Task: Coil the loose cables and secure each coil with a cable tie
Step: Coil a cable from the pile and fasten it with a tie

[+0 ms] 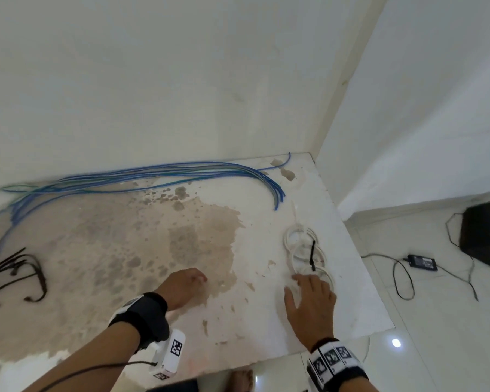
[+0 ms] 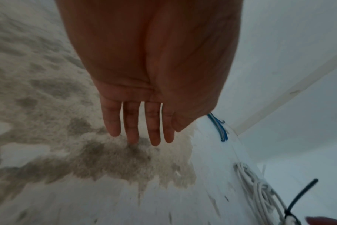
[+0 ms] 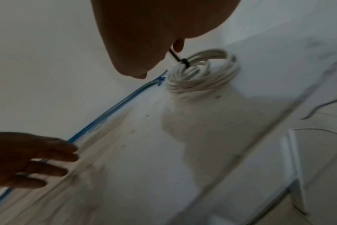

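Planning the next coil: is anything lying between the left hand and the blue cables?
Nothing visible. Between the left hand and the blue cables along the wall lies only bare, stained tabletop. The white coils sit off to the right.

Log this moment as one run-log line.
white coils: tied, black cable tie | right hand: open over nearest coil | left hand: open, empty | blue cables: loose

A bare indoor room, likely a home or office under fit-out: plain white walls (image 1: 181, 80) meet in a corner, glossy floor tiles (image 1: 436, 335) at lower right, a stained white desk (image 1: 266, 321), a black power adapter (image 1: 422, 262) trailing cords.
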The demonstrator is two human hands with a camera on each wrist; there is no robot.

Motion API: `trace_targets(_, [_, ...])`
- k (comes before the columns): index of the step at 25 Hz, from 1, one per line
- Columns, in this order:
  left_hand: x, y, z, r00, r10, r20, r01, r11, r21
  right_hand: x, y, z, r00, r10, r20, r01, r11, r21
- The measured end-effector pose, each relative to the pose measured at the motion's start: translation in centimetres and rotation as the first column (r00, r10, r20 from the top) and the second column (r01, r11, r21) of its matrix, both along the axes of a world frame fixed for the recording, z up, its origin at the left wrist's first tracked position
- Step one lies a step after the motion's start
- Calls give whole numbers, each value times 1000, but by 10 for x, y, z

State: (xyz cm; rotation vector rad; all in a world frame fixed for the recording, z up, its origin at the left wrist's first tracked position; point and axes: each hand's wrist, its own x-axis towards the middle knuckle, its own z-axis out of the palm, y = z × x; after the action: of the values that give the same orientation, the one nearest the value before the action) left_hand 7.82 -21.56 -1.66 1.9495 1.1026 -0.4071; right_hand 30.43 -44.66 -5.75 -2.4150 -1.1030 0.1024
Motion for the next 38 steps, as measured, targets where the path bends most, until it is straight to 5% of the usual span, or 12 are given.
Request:
trace_targets(3, [-12, 20, 4, 992, 104, 64, -103, 994, -22, -16, 60, 13, 944, 301, -133, -300, 954, 24])
trace_targets(6, [-24, 52, 8, 978, 185, 97, -182, 982, -46, -32, 147, 27, 801, 450, -395, -531, 838, -121])
trace_targets(9, [-36, 88, 12, 952, 276, 135, -276, 961, -14, -53, 228, 38, 709, 539, -455, -670, 716, -196])
trace_targets(15, [-67, 182, -5, 897, 399, 192, -403, 915, -18, -104, 374, 43, 720, 565, -403, -688, 655, -312])
trace_targets(22, [-73, 262, -34, 798, 540, 267, -515, 842, -162, -142, 480, 9, 798, 547, -253, -603, 732, -317])
trace_targets(25, [-72, 284, -46, 699, 658, 280, -617, 753, -227, -151, 496, -2, 826, 523, -208, -562, 744, -362])
trace_targets(30, [-69, 305, -56, 433, 861, 268, -744, 509, -433, -149, 493, -6, 852, 486, -197, -524, 795, -305])
trace_targets(35, [-72, 322, -53, 74, 975, 210, -846, 173, -505, -145, 484, -8, 823, 540, -176, -568, 766, -301])
trace_targets(38, [-85, 334, -45, 25, 983, 183, -876, 110, -470, -144, 467, -9, 814, 567, -122, -578, 773, -263])
